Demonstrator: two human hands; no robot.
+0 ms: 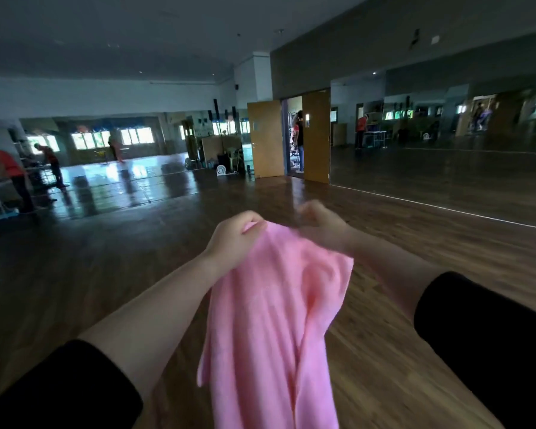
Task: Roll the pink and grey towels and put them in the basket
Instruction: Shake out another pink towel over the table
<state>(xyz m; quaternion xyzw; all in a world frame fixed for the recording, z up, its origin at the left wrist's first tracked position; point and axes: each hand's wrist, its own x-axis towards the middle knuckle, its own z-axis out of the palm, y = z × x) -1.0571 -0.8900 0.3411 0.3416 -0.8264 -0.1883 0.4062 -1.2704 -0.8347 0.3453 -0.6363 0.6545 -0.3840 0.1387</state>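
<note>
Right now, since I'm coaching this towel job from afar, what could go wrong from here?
1. The pink towel hangs bunched from the left hand and right hand, which pinch only its top edge; rolled like this, it may turn out lumpy.
2. It hangs in the air above the wood floor; a slipped grip could drop it there.

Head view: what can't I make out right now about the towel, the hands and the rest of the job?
- The pink terry towel: its lower end is cut off by the bottom edge of the head view.
- The right hand: motion blur hides whether it has a grip on the towel's top edge.
- The grey towel and the basket: neither appears anywhere in the head view.
</note>
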